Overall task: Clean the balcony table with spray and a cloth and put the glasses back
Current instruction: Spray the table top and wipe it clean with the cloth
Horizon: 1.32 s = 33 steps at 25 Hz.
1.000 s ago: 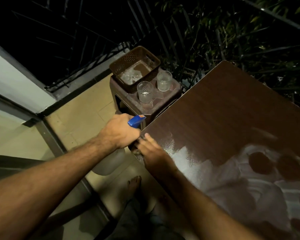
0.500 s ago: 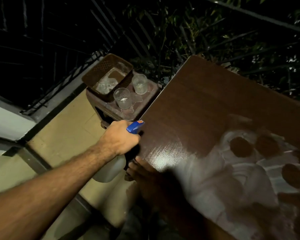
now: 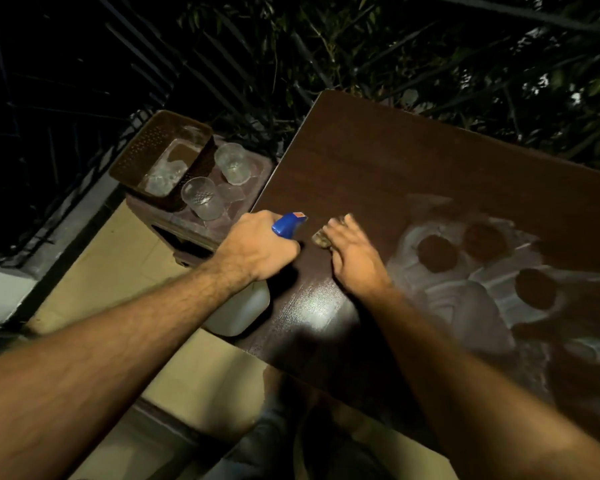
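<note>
1. L hand is wrapped round the neck of a spray bottle w/ a blue trigger head; the nozzle points to abt 2 o'clock over the table's left edge. The translucent white body hangs below the fist, just off the tabletop edge.
2. R hand lies palm-down on the dark brown table, fingers pressed on a small crumpled cloth; only a bit of the cloth shows at the fingertips, toward 10 o'clock of the hand.
3. Tabletop: pale dusty film w/ dark round marks at 3 o'clock of the R hand; a wet, shiny patch sits at 6 o'clock of it, near the table's near-left corner.
4. Two clear glasses stand upright on a brown plastic stool at 10 o'clock of the L hand, just beside the table's left edge.
5. A brown perforated basket sits on the same stool, touching the glasses' side; more glassware inside, count unclear.
6. Dark railing and foliage beyond, 12 o'clock.
</note>
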Tool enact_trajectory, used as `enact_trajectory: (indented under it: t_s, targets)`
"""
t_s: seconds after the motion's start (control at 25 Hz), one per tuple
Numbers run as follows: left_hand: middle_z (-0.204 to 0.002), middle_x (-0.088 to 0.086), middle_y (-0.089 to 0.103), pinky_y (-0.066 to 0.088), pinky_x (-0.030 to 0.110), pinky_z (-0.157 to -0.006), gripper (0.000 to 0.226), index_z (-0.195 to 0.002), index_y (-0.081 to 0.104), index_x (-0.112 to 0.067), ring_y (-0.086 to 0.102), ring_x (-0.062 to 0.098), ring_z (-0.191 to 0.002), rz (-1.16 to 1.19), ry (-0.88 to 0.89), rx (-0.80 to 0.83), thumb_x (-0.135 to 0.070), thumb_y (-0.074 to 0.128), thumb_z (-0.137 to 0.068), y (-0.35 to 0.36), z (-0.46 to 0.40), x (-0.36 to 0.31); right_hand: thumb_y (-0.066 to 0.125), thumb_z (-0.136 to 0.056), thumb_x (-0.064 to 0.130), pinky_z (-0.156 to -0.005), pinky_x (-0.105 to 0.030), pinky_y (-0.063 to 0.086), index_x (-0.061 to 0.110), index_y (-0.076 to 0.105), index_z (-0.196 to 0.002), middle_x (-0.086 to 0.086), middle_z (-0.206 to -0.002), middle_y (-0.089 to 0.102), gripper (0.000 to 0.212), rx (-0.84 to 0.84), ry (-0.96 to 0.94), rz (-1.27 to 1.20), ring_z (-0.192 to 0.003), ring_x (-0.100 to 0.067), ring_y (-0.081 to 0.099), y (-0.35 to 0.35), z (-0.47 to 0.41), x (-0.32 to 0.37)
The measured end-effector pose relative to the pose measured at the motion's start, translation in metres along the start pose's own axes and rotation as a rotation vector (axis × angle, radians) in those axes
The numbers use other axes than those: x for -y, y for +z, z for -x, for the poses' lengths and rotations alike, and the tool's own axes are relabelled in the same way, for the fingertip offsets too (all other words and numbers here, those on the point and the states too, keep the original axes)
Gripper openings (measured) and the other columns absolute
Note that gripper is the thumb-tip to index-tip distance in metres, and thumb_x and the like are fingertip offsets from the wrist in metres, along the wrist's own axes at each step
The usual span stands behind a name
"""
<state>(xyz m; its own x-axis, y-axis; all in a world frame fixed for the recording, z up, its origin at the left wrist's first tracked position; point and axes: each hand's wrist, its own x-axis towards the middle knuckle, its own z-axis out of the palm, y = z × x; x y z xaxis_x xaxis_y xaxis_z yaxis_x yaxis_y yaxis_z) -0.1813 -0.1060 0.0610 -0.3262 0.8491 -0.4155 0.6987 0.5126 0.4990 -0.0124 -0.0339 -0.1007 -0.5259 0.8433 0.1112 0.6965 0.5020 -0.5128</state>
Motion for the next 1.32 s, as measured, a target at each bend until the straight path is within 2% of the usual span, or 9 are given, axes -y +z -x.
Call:
enact_trajectory:
  t_s: [0.12, 0.24, 0.32, 0.44, 0.6, 0.8, 1.0, 1.2, 1.32]
  targets:
    - [-0.072, 0.008, 0.069, 0.046, 0.029, -0.061, 0.018, -0.062, 0.056, -0.013, 0.068, 0.034, -0.072, -0.012, 0.059, 0.056, -0.02, 0.062, -0.077, 0.011, -0.005, -0.008, 0.046, -0.083, 0.004, -0.118, -0.026, 0.013, 0.002, 0.062, -0.123, -0.014, -0.132, 0.058, 0.043, 0.07, -0.173, -0.091, -0.136, -0.031, 0.036, 0.015, 0.067, 0.033]
    - [-0.068, 0.006, 0.068, 0.042, 0.028, -0.056, 0.022, -0.061, 0.054, -0.013, 0.064, 0.028, -0.063, -0.033, 0.136, 0.135, -0.021, 0.064, -0.08, 0.019, -0.006, -0.024, 0.027, -0.098, 0.016, -0.116, -0.03, 0.023, 0.012, 0.06, -0.126, -0.003, -0.139, 0.053, 0.044, 0.08, -0.238, -0.127, -0.142, -0.022, 0.028, 0.024, 0.126, 0.047]
    - [-0.065, 0.007, 0.066, 0.044, 0.031, -0.057, 0.026, -0.059, 0.052, -0.015, 0.059, 0.026, -0.059, -0.027, 0.165, 0.164, -0.024, 0.064, -0.081, 0.024, -0.007, -0.035, 0.028, -0.099, 0.016, -0.115, -0.033, 0.028, 0.017, 0.058, -0.129, 0.002, -0.142, 0.049, 0.042, 0.066, -0.225, -0.111, -0.143, -0.02, 0.025, 0.018, 0.128, 0.029]
    - [-0.063, 0.007, 0.067, 0.049, 0.036, -0.059, 0.015, -0.057, 0.057, -0.023, 0.065, 0.034, -0.063, -0.035, 0.21, 0.19, -0.028, 0.06, -0.071, 0.033, -0.011, -0.048, 0.054, -0.083, -0.002, -0.112, -0.041, 0.033, 0.012, 0.059, -0.129, -0.004, -0.14, 0.053, 0.047, -0.051, -0.006, -0.032, -0.14, -0.023, 0.031, -0.012, 0.083, -0.022]
    - [-0.068, 0.009, 0.07, 0.055, 0.037, -0.065, 0.009, -0.064, 0.061, -0.041, 0.07, 0.035, -0.069, -0.057, 0.265, 0.228, -0.034, 0.055, -0.064, 0.045, -0.013, -0.066, 0.055, -0.082, -0.004, -0.116, -0.037, 0.026, 0.012, 0.057, -0.132, -0.002, -0.142, 0.051, 0.053, -0.145, 0.336, -0.063, -0.142, -0.019, 0.027, -0.047, 0.06, -0.056]
    - [-0.068, 0.005, 0.068, 0.045, 0.03, -0.057, 0.009, -0.063, 0.06, -0.022, 0.066, 0.032, -0.069, -0.143, 0.309, 0.263, -0.028, 0.059, -0.071, 0.062, -0.017, -0.1, 0.036, -0.089, 0.008, -0.113, -0.041, 0.028, 0.009, 0.056, -0.125, -0.009, -0.133, 0.057, 0.041, -0.085, -0.059, -0.029, -0.136, -0.026, 0.034, -0.03, 0.141, -0.012]
    - [-0.067, 0.007, 0.066, 0.039, 0.029, -0.053, 0.023, -0.059, 0.052, -0.017, 0.061, 0.03, -0.064, -0.123, 0.321, 0.252, -0.025, 0.062, -0.079, 0.079, -0.023, -0.128, 0.047, -0.082, 0.005, -0.113, -0.038, 0.031, 0.013, 0.054, -0.129, -0.002, -0.141, 0.048, 0.048, -0.016, -0.104, -0.025, -0.139, -0.026, 0.034, -0.03, 0.163, -0.029]
    - [-0.062, 0.006, 0.065, 0.041, 0.029, -0.051, 0.019, -0.057, 0.055, -0.021, 0.062, 0.03, -0.059, -0.116, 0.301, 0.237, -0.023, 0.061, -0.075, 0.086, -0.029, -0.132, 0.052, -0.08, -0.002, -0.11, -0.042, 0.036, 0.006, 0.062, -0.124, -0.01, -0.133, 0.058, 0.046, -0.257, 0.305, -0.046, -0.135, -0.031, 0.04, -0.073, 0.088, -0.11]
    - [-0.067, 0.005, 0.068, 0.046, 0.03, -0.054, 0.027, -0.061, 0.062, -0.047, 0.068, 0.03, -0.065, -0.095, 0.277, 0.234, -0.024, 0.06, -0.075, 0.084, -0.034, -0.136, 0.052, -0.086, -0.001, -0.115, -0.036, 0.027, 0.007, 0.057, -0.131, -0.008, -0.14, 0.052, 0.046, -0.327, 0.51, -0.015, -0.142, -0.024, 0.029, -0.099, 0.031, -0.147]
